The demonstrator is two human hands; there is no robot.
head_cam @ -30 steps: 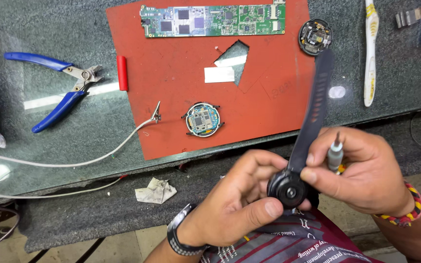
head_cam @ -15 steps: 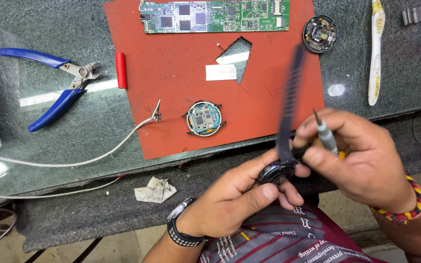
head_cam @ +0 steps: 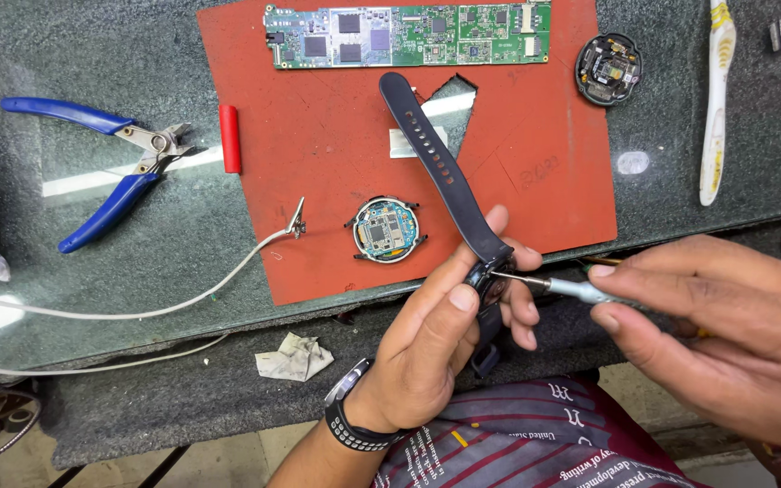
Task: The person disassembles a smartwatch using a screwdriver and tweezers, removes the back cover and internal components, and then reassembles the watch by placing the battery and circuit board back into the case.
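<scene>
Hands meet low and right of centre in the frame, just below the front edge of the glass-topped bench (head_cam: 92,54). Our left hand (head_cam: 440,334) has its fingers curled around a black watch case (head_cam: 490,276), thumb pressed along the near side. The watch's black strap (head_cam: 436,163) rises from the case up and to the left, lying across the red work mat (head_cam: 318,163), with its free end near the mat's top. Our right hand (head_cam: 725,334) pinches a small screwdriver (head_cam: 558,287) between thumb and fingertips; its thin metal tip touches the watch case held in the left hand.

On the mat, an opened round watch body with a bare blue-green circuit (head_cam: 386,229) lies left of the case, and a long green circuit board (head_cam: 409,34) runs along the mat's top edge. A small red cylinder (head_cam: 230,138) sits at the mat's left edge. Blue-handled pliers (head_cam: 101,167) lie in the upper left of the frame, a white cable with a metal clip (head_cam: 228,271) curves across the left side, and a second round watch body (head_cam: 608,69) sits at the upper right. A crumpled scrap (head_cam: 294,356) rests on the lower ledge.
</scene>
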